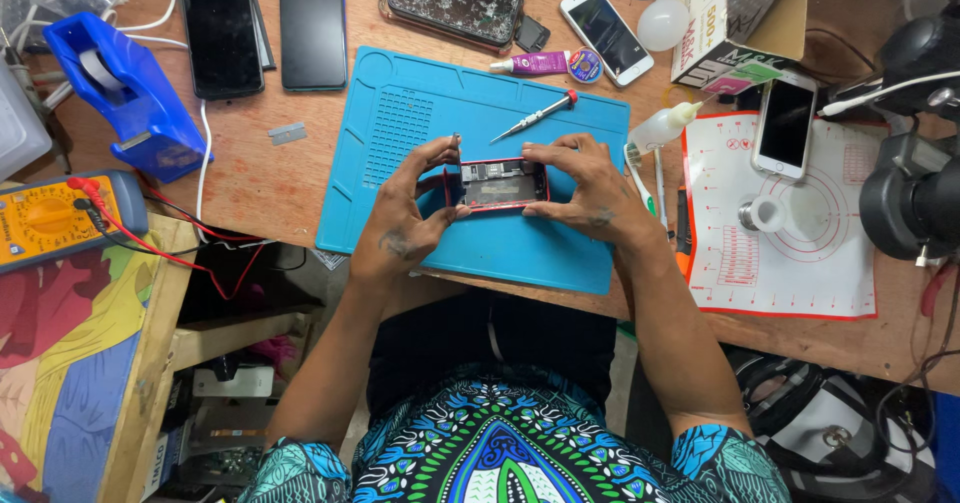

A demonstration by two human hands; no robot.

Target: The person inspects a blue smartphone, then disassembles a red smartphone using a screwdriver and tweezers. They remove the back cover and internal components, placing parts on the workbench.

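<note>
An opened red-framed phone (497, 184) with its insides showing is held above the blue repair mat (420, 113). My left hand (410, 208) grips its left end and also pinches a thin metal tool that points upward near the phone's corner. My right hand (585, 183) clasps the phone's right end, fingers curled over the top edge. A small red-tipped screwdriver (535, 116) lies on the mat just beyond the phone.
Several phones (313, 28) lie along the far edge of the wooden table. A blue tape dispenser (125, 88) and a yellow multimeter (50, 218) are at the left. A white mat (800, 253) with a phone, a glue tube (535, 62) and a squeeze bottle (662, 128) are at the right.
</note>
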